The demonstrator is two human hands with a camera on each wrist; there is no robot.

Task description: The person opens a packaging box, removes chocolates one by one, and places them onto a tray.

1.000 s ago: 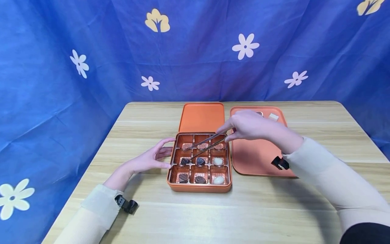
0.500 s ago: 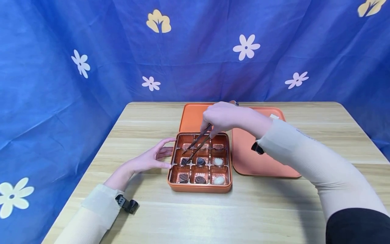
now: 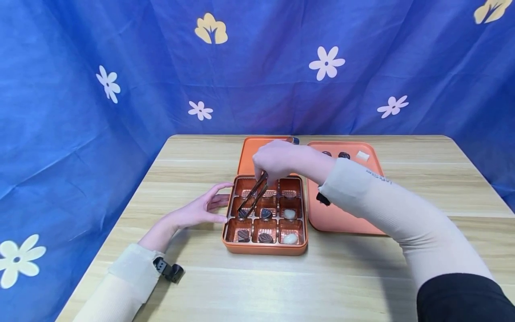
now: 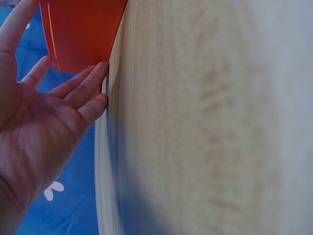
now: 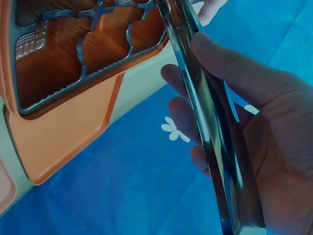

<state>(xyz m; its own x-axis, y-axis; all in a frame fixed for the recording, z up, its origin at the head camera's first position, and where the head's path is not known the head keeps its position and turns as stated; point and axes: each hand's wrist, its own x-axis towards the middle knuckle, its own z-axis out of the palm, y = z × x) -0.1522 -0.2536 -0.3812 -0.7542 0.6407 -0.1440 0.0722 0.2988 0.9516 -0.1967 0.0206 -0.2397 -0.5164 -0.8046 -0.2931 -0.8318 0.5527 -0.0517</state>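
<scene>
An orange box point(image 3: 265, 249) with a nine-part copper insert sits mid-table. My right hand point(image 3: 275, 158) grips metal tongs point(image 5: 210, 117) above it, pointing down to the left. The tong tips are at a dark striped chocolate point(image 3: 242, 214) in the middle row's left compartment. Beside it lie another dark chocolate point(image 3: 266, 213) and a white one point(image 3: 289, 214). The front row holds a square dark chocolate point(image 3: 243, 235), a leaf-patterned one point(image 3: 265, 238) and a white one point(image 3: 290, 239). My left hand point(image 3: 201, 208) rests against the box's left side, fingers and thumb spread.
The orange lid point(image 3: 249, 154) lies behind the box. To the right is a salmon tray point(image 3: 354, 226), partly under my right arm, bearing dark chocolates point(image 3: 344, 155) and a white piece point(image 3: 362, 155) along its back. A blue flowered cloth point(image 3: 257, 67) hangs behind the table.
My right hand has moved left and lower over the box, bringing the tongs steeper, their tips nearer together around the left middle chocolate. The left hand stays at the box's side.
</scene>
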